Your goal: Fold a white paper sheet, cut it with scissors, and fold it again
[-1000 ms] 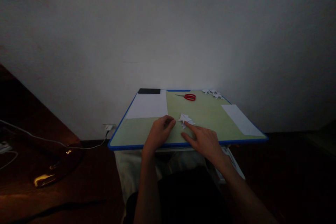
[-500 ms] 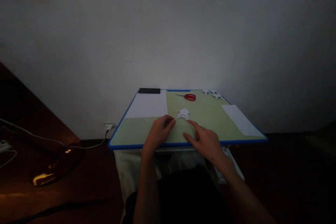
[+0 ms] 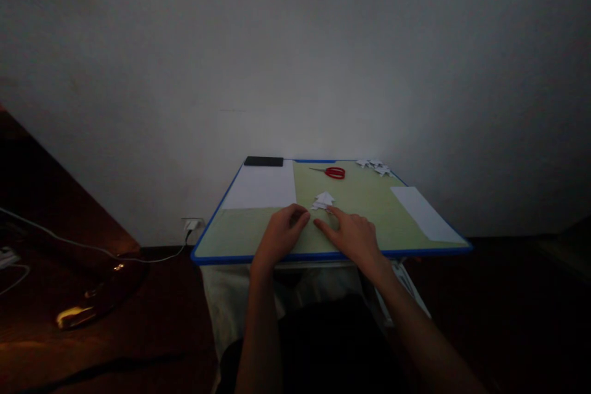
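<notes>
Regaining contact after a brief gap, the open right hand (image 3: 354, 235) puts a fingertip to the folded paper (image 3: 324, 198), left hand (image 3: 281, 231) curled beside it, grip unclear.

Light: dim; wall (image 3: 295, 61) palest at centre, darkening outward. Floor (image 3: 498, 308): near black. Glare: yellow, on glossy object (image 3: 98, 297), lower left. Detail: soft on folded paper (image 3: 324, 199).
</notes>
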The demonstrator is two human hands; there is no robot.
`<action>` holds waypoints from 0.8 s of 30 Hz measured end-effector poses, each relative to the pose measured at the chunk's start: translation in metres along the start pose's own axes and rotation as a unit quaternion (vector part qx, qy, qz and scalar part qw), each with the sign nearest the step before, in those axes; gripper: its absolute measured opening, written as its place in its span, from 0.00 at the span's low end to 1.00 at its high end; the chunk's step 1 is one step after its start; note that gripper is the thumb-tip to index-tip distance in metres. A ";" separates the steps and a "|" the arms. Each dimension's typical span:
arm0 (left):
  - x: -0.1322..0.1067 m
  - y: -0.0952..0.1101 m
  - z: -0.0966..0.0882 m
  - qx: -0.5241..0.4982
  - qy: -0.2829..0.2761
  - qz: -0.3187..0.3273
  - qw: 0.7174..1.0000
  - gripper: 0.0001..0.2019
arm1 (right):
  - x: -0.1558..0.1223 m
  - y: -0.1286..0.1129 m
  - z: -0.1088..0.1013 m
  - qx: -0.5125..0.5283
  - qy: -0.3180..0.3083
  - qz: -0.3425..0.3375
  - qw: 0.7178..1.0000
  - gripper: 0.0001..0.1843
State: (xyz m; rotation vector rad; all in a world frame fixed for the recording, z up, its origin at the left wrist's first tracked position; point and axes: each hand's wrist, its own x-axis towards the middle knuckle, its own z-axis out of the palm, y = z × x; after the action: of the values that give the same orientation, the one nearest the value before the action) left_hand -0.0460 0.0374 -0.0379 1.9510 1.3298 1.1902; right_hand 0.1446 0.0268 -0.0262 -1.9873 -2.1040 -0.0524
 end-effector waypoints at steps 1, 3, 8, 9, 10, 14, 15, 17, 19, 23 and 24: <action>0.000 0.000 0.000 0.000 0.000 0.000 1.000 0.12 | 0.000 0.000 0.000 0.001 -0.002 0.004 1.000 0.38; 0.000 0.001 0.000 0.000 0.002 0.000 1.000 0.11 | 0.000 0.000 0.000 0.003 -0.009 0.012 1.000 0.41; -0.001 0.003 -0.001 0.003 0.003 -0.001 1.000 0.11 | 0.004 -0.003 -0.005 0.010 -0.006 0.000 1.000 0.41; -0.001 0.003 -0.001 0.003 0.003 -0.001 1.000 0.11 | 0.005 -0.004 -0.006 0.011 -0.009 -0.003 1.000 0.40; -0.001 0.003 -0.001 0.003 0.004 -0.001 1.000 0.11 | 0.006 -0.004 -0.007 0.012 -0.011 -0.005 1.000 0.39; -0.001 0.002 -0.001 0.004 0.002 -0.001 1.000 0.11 | 0.005 -0.005 -0.007 0.002 -0.016 -0.008 1.000 0.37; -0.001 0.002 -0.001 0.004 0.002 -0.001 1.000 0.10 | 0.004 -0.005 -0.007 -0.004 -0.016 -0.013 1.000 0.37; -0.001 0.001 -0.001 0.004 0.003 -0.001 1.000 0.10 | 0.001 -0.004 -0.006 -0.013 -0.018 -0.029 0.999 0.36; -0.001 0.001 -0.001 0.005 0.004 -0.001 1.000 0.10 | -0.002 -0.003 -0.005 -0.015 -0.023 -0.044 0.999 0.34; 0.000 0.000 0.000 0.007 0.007 -0.001 1.000 0.10 | -0.005 -0.001 -0.004 -0.005 -0.021 -0.035 0.999 0.37; 0.000 0.000 0.000 0.007 0.007 -0.001 1.000 0.10 | -0.004 -0.001 -0.004 -0.003 -0.021 -0.031 0.999 0.39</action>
State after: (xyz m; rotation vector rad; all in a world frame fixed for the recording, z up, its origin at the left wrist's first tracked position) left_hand -0.0456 0.0374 -0.0376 1.9551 1.3502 1.1987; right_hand 0.1446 0.0220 -0.0232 -1.9419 -2.1938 -0.0280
